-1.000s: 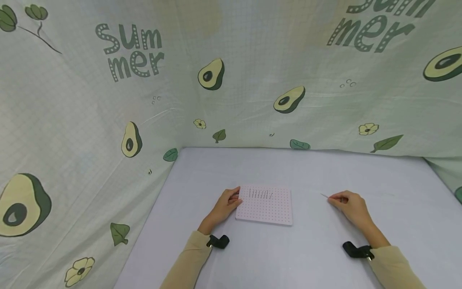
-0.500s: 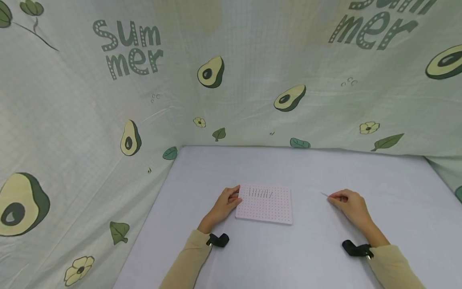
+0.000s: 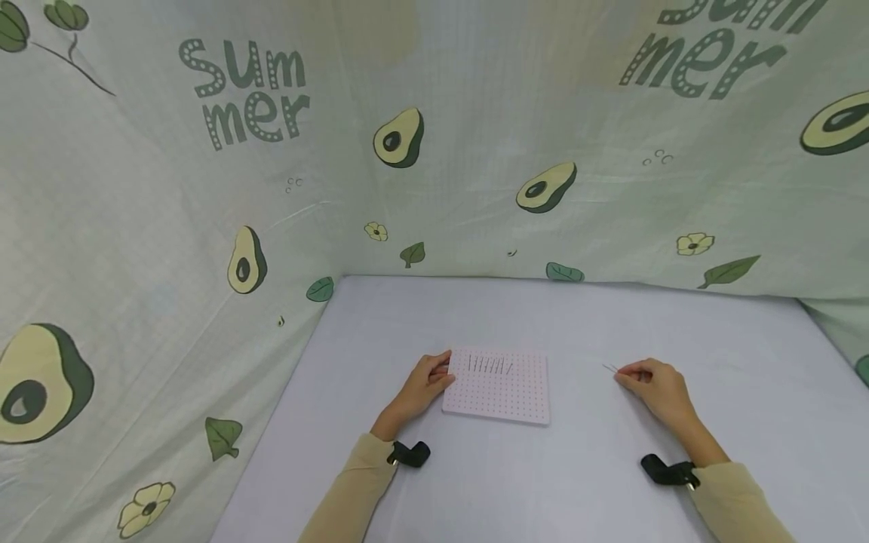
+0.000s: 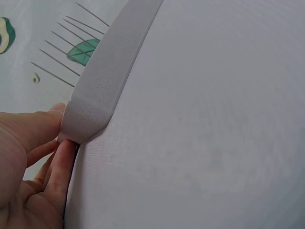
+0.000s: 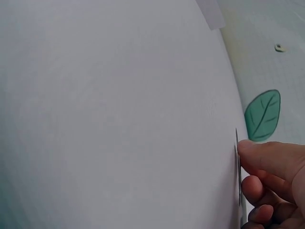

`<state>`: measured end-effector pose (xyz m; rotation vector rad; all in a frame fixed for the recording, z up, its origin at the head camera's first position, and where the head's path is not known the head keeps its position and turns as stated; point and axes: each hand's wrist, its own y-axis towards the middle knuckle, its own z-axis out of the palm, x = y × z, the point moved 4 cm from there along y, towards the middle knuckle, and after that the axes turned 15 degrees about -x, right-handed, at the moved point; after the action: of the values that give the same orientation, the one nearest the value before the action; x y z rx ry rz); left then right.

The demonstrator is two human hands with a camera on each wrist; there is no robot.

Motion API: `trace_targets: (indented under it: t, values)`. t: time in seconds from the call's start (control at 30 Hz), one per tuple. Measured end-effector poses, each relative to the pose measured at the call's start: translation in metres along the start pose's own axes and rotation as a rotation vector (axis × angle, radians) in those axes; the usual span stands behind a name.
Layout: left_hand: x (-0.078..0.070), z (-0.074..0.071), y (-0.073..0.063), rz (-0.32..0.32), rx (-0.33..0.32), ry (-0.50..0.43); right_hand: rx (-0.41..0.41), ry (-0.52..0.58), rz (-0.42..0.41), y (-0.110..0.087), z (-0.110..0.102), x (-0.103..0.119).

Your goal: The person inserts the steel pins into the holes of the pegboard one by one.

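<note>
A pale pink pegboard (image 3: 498,396) with rows of small holes lies on the table, and several thin dark metal pins (image 3: 490,365) stand in its upper left part. My left hand (image 3: 422,386) grips the board's left edge; in the left wrist view the thumb (image 4: 35,129) and a finger pinch its corner, with the pins rising beyond the board's side. To the right of the board, apart from it, my right hand (image 3: 655,388) pinches a thin needle-like metal pin (image 5: 238,164) between thumb and finger. Its tip points toward the board in the head view.
A white cloth covers the table (image 3: 407,309). Behind and at the left hangs a pale green curtain (image 3: 462,90) printed with avocados and leaves. Black wrist cameras (image 3: 410,454) sit on both forearms.
My right hand has shifted very slightly, and two thin lines now show at its fingertips where one showed before; I cannot tell whether one is a shadow. The left hand and board hold still.
</note>
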<state>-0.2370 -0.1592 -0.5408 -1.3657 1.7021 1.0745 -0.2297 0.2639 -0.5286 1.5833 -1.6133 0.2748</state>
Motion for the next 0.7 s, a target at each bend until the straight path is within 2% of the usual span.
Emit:
trace_targets:
  t: [0.33,0.7]
  values:
    - [0.0030,-0.0008,0.0001,-0.005,-0.006,-0.002,-0.016,0.002,-0.034,0.0017,0.0047,0.0018]
    - [0.0017,-0.0001,0.0003,0.025,0.001,0.004,-0.027,-0.009,-0.046,0.0012,0.0049,0.0031]
